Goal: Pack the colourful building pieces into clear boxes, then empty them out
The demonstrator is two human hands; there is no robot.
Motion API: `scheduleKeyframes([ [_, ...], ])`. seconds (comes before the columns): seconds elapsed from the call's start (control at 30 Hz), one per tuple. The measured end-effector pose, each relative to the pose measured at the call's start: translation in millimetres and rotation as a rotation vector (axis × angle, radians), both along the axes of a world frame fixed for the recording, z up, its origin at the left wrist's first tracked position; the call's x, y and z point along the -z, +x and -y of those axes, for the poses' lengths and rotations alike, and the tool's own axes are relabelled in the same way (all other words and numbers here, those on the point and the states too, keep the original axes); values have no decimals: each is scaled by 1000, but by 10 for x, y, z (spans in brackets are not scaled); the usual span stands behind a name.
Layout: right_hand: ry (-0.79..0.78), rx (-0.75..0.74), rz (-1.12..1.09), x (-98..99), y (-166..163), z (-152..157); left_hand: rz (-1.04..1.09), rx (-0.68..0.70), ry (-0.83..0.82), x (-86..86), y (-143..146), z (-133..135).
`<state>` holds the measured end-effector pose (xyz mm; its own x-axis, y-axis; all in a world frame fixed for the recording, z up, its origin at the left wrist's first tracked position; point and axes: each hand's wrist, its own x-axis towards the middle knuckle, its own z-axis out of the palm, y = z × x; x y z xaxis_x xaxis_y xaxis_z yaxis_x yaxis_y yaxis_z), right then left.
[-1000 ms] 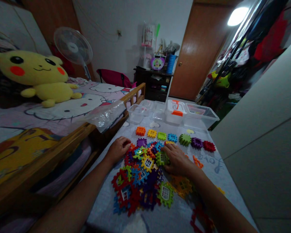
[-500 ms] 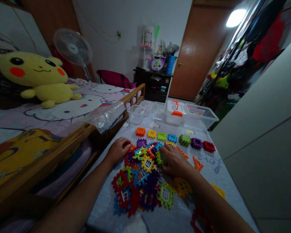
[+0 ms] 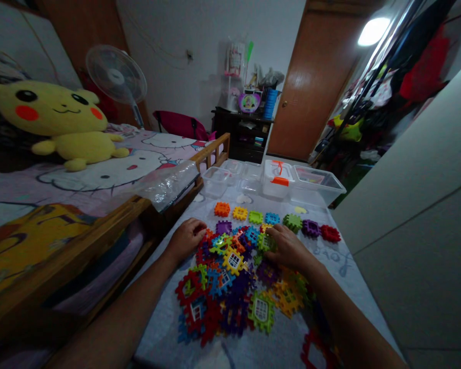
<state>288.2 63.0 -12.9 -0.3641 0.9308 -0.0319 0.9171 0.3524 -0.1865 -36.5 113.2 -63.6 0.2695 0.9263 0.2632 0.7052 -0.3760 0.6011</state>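
Note:
A heap of interlocking plastic building blocks [image 3: 233, 261] in several colours, some with white window inserts, lies before me on the cloth-covered table. My right hand [image 3: 290, 248] is at the heap's far right side, its thumb and fingers closed on a green square building block [image 3: 266, 242]. At the heap's left edge rests my left hand [image 3: 186, 238], fingers loosely bent and no block visible in it. A row of sorted blocks runs behind the heap: orange [image 3: 222, 209], yellow [image 3: 240, 213], light green [image 3: 255, 217], blue [image 3: 272, 219], a green stack [image 3: 292, 222], purple [image 3: 311, 228] and red [image 3: 331, 233].
Clear plastic bins [image 3: 215, 182] and a lidded box with orange latches [image 3: 277, 179] stand at the table's far end. A wooden bed rail [image 3: 142, 205] borders the left side; a pale cabinet [image 3: 418, 220] is at the right. A red block [image 3: 311, 353] lies near the front right.
My right hand has moved slightly right and away from me, with the green block between its fingers, uncovering a purple block. The left hand has stayed in place.

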Motion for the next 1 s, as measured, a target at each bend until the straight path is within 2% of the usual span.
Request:
scheduleKeyframes([
  [0.47,47,-10,-20,-30,-40,-79,12,-2,-13,2,-9,0],
  [0.57,111,20,-61,-142,11,-231,12,2,-12,11,-9,-2],
  [0.73,142,81,-62,-254,1,-681,21,3,-12,-4,0,4],
  [0.87,104,111,6,-142,-102,-985,27,-2,-5,-15,3,10],
  [1.0,48,104,55,12,-171,-1108,17,-3,-17,5,-6,4],
])
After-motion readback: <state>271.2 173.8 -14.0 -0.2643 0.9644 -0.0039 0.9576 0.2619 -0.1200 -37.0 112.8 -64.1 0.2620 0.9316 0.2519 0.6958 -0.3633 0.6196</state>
